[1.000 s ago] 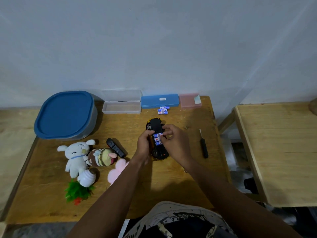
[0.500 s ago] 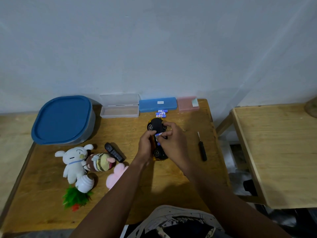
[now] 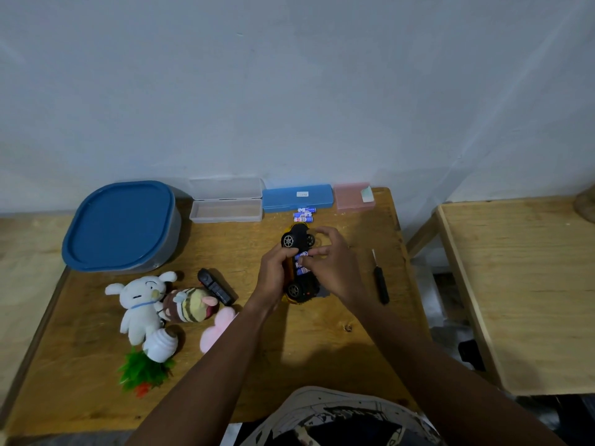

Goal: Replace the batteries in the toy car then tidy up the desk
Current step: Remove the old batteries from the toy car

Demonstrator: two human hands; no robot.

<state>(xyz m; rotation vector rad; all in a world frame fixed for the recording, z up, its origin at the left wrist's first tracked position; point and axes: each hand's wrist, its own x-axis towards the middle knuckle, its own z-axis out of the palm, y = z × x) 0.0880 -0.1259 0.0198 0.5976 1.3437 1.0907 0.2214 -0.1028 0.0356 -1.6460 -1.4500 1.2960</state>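
The toy car (image 3: 297, 265) lies upside down near the middle of the desk (image 3: 322, 342), wheels up. The left hand (image 3: 273, 275) grips its side at 9 o'clock. The right hand (image 3: 331, 268) pinches a battery (image 3: 302, 254) in the open compartment. Spare batteries (image 3: 304, 214) lie at 12 o'clock from the car, the screwdriver (image 3: 381, 284) at 3 o'clock.

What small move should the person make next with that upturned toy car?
Probably press the battery under the right hand fully into the open bay of the black-and-yellow toy car. The left hand steadies the car, wheels up, and blue-and-white batteries sit exposed, no cover on.
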